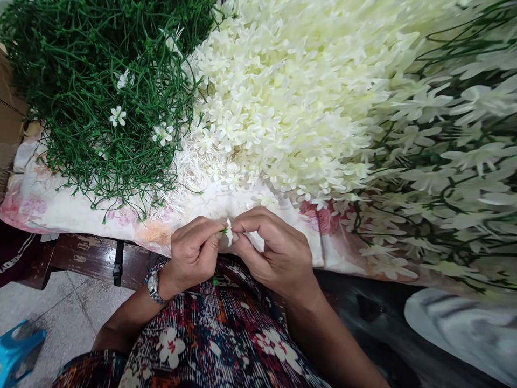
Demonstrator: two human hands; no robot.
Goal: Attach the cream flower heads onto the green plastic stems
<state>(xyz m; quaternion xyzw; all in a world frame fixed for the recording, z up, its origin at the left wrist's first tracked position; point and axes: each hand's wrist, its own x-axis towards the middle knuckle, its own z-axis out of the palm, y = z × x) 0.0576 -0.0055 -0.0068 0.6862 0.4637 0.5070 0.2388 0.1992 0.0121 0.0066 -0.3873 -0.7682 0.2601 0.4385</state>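
My left hand (196, 250) pinches a thin green artificial stem, whose tip (224, 231) shows just past the fingers. Close against it, my right hand (278, 250) pinches a small white artificial flower (229, 231), seen edge-on. Stem and flower meet between my fingertips; whether they are joined I cannot tell. Beyond my left hand lies a tangled heap of green plastic stems (81, 102), with a few white flowers on it. Loose white blossoms (291, 108) form a large pile in front of my right hand. Thin white plastic pieces (197, 167) lie between the two heaps.
A floral cloth (153, 231) covers the work surface. Stems bearing white flowers (456, 161) are massed at the right, over the edge. A cardboard box (10, 118) stands at the far left. Below are a blue plastic object (20, 345) and a black buckled strap (118, 264).
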